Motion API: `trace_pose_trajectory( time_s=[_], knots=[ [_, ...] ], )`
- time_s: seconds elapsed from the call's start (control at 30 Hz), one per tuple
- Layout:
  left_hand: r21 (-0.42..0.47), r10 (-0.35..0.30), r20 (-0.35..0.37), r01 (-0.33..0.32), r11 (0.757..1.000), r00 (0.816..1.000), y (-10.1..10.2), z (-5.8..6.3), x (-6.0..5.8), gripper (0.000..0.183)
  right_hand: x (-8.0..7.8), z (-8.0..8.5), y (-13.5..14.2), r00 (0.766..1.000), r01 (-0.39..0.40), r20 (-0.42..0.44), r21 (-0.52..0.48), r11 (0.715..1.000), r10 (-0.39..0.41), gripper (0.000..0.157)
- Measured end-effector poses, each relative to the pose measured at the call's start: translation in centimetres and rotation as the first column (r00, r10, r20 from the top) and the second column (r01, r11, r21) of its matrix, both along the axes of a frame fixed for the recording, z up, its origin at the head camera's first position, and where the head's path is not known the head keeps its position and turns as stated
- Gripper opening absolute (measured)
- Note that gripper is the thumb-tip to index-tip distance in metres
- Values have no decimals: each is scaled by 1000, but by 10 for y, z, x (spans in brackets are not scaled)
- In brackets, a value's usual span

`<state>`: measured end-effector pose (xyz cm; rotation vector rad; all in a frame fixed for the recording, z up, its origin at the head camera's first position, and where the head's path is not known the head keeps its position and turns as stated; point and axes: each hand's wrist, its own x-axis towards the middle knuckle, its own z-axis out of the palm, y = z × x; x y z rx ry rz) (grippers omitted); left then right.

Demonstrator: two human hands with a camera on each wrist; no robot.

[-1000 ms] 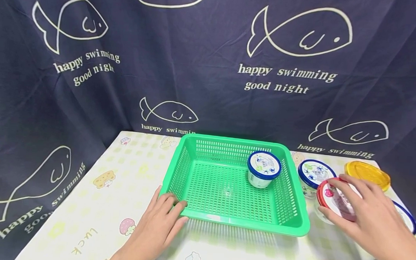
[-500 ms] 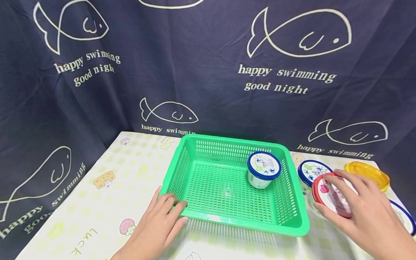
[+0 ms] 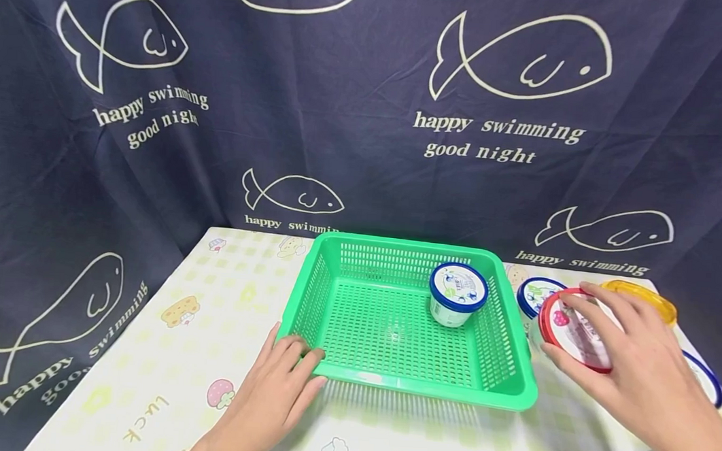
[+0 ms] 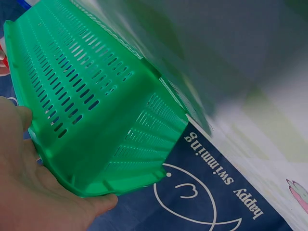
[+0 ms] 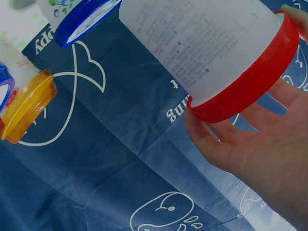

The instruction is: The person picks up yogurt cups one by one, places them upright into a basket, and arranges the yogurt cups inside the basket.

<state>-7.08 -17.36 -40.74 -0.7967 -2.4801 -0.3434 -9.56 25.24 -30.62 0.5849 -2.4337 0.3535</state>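
Observation:
My right hand (image 3: 647,370) grips a red-lidded plastic tub (image 3: 579,331) by its lid, just right of the green basket (image 3: 401,386). The right wrist view shows the thumb and fingers round the red rim (image 5: 245,91), with small print on the tub's pale side. At the basket's near left corner my left hand (image 3: 272,391) holds the rim, fingers bent over it. From the left wrist, the slotted basket wall (image 4: 72,86) shows above that hand. Inside the basket, toward its right side, stands a blue-lidded tub (image 3: 457,295).
Behind the red-lidded tub stands another blue-lidded tub (image 3: 535,294), partly covered. A yellow-lidded container (image 3: 651,302) is at the back right, and another blue rim (image 3: 716,390) shows beyond my right hand. A dark fish-print curtain (image 3: 367,117) hangs behind the patterned table (image 3: 164,365).
My right hand has moved the red-lidded tub left and slightly back, so it covers more of the blue-lidded tub behind it. My left hand and the basket have stayed put.

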Motion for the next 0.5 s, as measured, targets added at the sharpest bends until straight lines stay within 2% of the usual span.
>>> trace_pose_trajectory(
  time_s=[0.23, 0.5],
  knots=[
    [-15, 7, 15, -7, 1000, 1000, 0, 0, 0, 30, -1, 5, -5, 999, -22, -35, -12, 1000, 22, 69],
    [-27, 15, 17, -14, 1000, 1000, -1, 0, 0, 30, 0, 10, -8, 1000, 1, -5, -11, 1000, -1, 68]
  ],
)
